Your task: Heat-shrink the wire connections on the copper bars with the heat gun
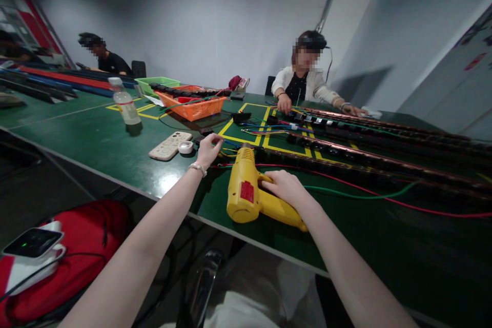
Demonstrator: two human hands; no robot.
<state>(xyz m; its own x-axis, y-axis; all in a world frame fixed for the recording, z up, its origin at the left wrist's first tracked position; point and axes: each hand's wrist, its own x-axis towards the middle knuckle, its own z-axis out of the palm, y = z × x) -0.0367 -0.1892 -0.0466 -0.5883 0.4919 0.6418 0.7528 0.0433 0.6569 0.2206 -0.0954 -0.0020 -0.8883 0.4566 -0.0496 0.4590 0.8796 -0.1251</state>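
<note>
Two bare hands, one yellow heat gun [246, 171] between them. Gun was right in front of you, near the close edge of the green table [92, 136], nose at 12 o'clock, grip running off toward 4. Your right hand [285, 187] was curled round the grip, fingers by the trigger; whether the gun was lifted or lying, could not tell. Your left hand [209, 149] lay at 11 from the gun, fingertips drawn in beside the yellow wires [229, 154]; could not tell whether they pinched one.

Judged on handling: bare fingers were near the hot end, so safe work called for gripping any wire well back, toward 9, and keeping the airflow off the skin. Short, moving passes seemed wiser than one fixed spot. The red wire [330, 174], trailing out toward 3, was best kept from the nose. Phone [170, 146] and white case [186, 147], at 10, deserved the same care. A co-worker [298, 79] sat at 1, beyond the dark bars [307, 159]; a low aim suited.
</note>
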